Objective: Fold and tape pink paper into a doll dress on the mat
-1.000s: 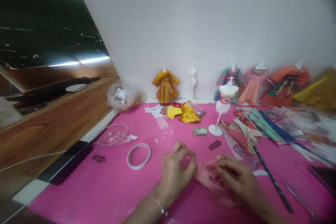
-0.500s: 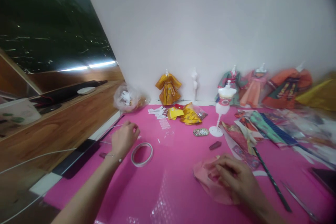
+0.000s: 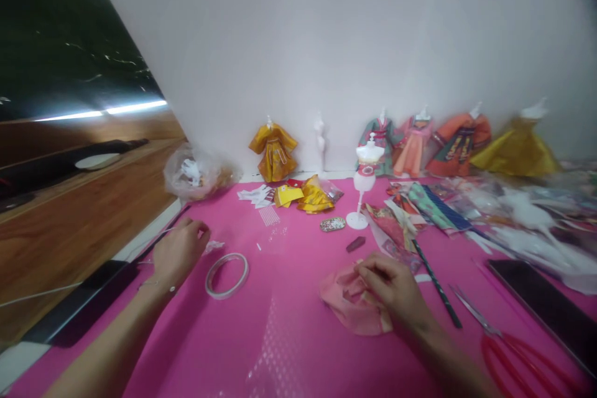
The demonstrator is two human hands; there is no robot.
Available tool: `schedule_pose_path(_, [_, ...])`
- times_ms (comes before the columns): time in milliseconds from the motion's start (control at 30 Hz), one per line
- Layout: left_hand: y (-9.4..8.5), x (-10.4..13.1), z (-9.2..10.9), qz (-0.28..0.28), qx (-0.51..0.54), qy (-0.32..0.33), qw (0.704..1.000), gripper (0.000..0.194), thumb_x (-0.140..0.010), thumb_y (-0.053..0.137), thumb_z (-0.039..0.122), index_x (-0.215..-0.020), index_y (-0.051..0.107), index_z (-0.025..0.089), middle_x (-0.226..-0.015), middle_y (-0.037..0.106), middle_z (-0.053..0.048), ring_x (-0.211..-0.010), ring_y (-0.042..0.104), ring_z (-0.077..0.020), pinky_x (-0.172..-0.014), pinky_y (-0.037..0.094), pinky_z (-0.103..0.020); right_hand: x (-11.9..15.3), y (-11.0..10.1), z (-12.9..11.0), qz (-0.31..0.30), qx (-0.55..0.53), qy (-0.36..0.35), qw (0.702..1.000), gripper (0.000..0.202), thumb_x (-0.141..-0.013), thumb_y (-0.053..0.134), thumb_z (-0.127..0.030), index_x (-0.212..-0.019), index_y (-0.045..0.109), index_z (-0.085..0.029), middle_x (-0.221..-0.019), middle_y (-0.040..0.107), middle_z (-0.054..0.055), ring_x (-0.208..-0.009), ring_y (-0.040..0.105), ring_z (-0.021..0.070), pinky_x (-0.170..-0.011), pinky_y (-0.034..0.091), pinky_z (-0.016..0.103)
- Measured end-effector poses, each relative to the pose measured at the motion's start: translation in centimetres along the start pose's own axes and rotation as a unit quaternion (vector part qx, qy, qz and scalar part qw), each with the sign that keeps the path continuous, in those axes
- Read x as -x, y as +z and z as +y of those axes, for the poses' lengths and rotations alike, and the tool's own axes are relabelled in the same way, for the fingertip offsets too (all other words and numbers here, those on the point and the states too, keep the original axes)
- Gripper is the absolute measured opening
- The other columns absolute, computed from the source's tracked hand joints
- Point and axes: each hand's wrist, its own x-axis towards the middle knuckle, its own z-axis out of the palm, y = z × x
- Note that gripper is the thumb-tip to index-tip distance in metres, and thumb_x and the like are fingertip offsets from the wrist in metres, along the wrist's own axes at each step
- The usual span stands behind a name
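Observation:
My right hand point(image 3: 389, 289) is closed in a pinch at the edge of a piece of pink fabric point(image 3: 347, 311), which lies bunched on the pink table top. To the left, my left hand point(image 3: 180, 252) hovers with curled fingers; what they hold, if anything, is hidden. A small crumpled clear scrap point(image 3: 213, 247) lies beside its fingertips. Between my hands is a roll of tape point(image 3: 227, 276), nearer the left one. Beyond the pink fabric are a dark purple piece point(image 3: 356, 244) and a white doll stand point(image 3: 368, 177) with a pink band round its chest.
Red-handled scissors point(image 3: 506, 348), a dark phone point(image 3: 545, 308) and a dark patterned stick point(image 3: 437, 284) lie at right. Several dressed doll forms, including one in a gold robe point(image 3: 274, 152), line the wall. A plastic bag point(image 3: 191, 174) stands back left; a black device point(image 3: 84, 301) rests at the left edge.
The view has turned right, so everything sits farther left and the scissors' red handles now show. Both hands keep nearly the same places, the right still pinching the pink fabric.

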Motion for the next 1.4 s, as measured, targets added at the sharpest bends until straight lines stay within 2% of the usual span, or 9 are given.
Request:
schedule_pose_path(200, [0.2,2.3,5.0,-0.012,0.086,0.096,0.992,0.030,-0.094,0.042,0.038,-0.103,0.065,0.021,-0.108,0.067,-0.006,-0.083,0.067,-0.0230,-0.067,0.044,-0.031,-0.8,-0.1,0.4,0.020,0.014,0.026,0.999,0.019,-0.081,0.058,-0.027,-0.067,0.065,-0.017,-0.063,0.059,0.001,-0.059,0.050,0.0151,-0.056,0.037,0.027])
schedule_pose_path(367, [0.9,6.4,12.6,-0.169,0.326,0.270,0.890,0.028,-0.090,0.043,0.020,-0.103,0.067,0.020,-0.104,0.065,-0.006,-0.066,0.060,-0.0146,-0.065,0.045,-0.028,-0.8,-0.5,0.6,-0.038,0.014,0.047,0.998,0.014,-0.074,0.057,-0.015,-0.068,0.070,-0.016,-0.065,0.065,0.001,-0.060,0.056,0.0140,-0.055,0.041,0.023])
schedule_pose_path(533, [2.4,7.6,16.6,-0.221,0.416,0.270,0.840,0.033,-0.082,0.049,0.013,-0.108,0.067,0.021,-0.102,0.063,-0.005,-0.075,0.059,-0.0166,-0.068,0.044,-0.029,-0.4,-0.7,0.1,-0.141,-0.027,0.033,0.989,0.021,-0.079,0.061,-0.014,-0.092,0.077,-0.018,-0.087,0.074,0.005,-0.074,0.066,0.0168,-0.064,0.049,0.025])
schedule_pose_path(667, [3.4,7.4,17.4,-0.239,0.449,0.250,0.824,0.020,-0.078,0.052,0.012,-0.088,0.068,0.019,-0.090,0.061,-0.004,-0.076,0.058,-0.0181,-0.068,0.042,-0.029,-0.2,-0.4,-0.1,-0.167,0.027,0.000,0.986,0.018,-0.082,0.065,-0.019,-0.096,0.077,-0.022,-0.083,0.072,0.003,-0.071,0.065,0.0155,-0.063,0.045,0.024])
schedule_pose_path(867, [3.3,7.8,17.5,-0.269,0.516,0.252,0.773,0.011,-0.081,0.053,0.018,-0.072,0.058,0.018,-0.085,0.061,-0.005,-0.074,0.058,-0.0173,-0.066,0.044,-0.029,-0.1,0.0,-0.4,-0.146,0.078,-0.024,0.986,0.012,-0.074,0.066,-0.011,-0.075,0.073,-0.021,-0.070,0.065,-0.001,-0.067,0.060,0.0144,-0.062,0.042,0.024])
schedule_pose_path(1000, [3.0,8.1,17.3,-0.309,0.636,0.232,0.668,0.013,-0.083,0.056,0.022,-0.070,0.057,0.017,-0.082,0.064,-0.004,-0.080,0.062,-0.0181,-0.073,0.047,-0.030,-0.3,0.0,-1.1,-0.111,0.003,-0.015,0.994,0.013,-0.068,0.063,-0.006,-0.072,0.067,-0.019,-0.078,0.064,0.000,-0.065,0.055,0.0122,-0.059,0.041,0.022])
schedule_pose_path(1100, [3.2,8.5,17.0,-0.350,0.690,0.165,0.612,0.015,-0.084,0.061,0.027,-0.073,0.058,0.017,-0.073,0.064,-0.001,-0.059,0.057,-0.0112,-0.058,0.044,-0.024,-0.2,0.1,-1.5,-0.121,-0.080,0.007,0.989,0.006,-0.073,0.063,-0.012,-0.071,0.062,-0.018,-0.084,0.068,0.003,-0.060,0.052,0.0107,-0.055,0.039,0.022])
schedule_pose_path(1233, [3.6,9.0,16.8,-0.388,0.700,0.069,0.596,0.017,-0.086,0.061,0.030,-0.076,0.055,0.018,-0.047,0.055,0.007,-0.031,0.035,-0.0039,-0.038,0.027,-0.017,0.2,0.3,-1.7,-0.129,-0.162,0.090,0.974,0.007,-0.077,0.065,-0.021,-0.077,0.059,-0.018,-0.089,0.070,0.005,-0.050,0.049,0.0081,-0.047,0.036,0.021])
schedule_pose_path(1400, [3.1,8.9,17.0,-0.402,0.700,0.034,0.590,0.020,-0.083,0.063,0.032,-0.072,0.054,0.018,-0.042,0.062,0.004,-0.032,0.053,-0.0092,-0.038,0.038,-0.017,0.3,0.6,-1.6,-0.139,-0.257,0.125,0.948,0.009,-0.079,0.067,-0.025,-0.079,0.060,-0.019,-0.068,0.063,0.000,-0.054,0.054,0.0113,-0.049,0.041,0.022])
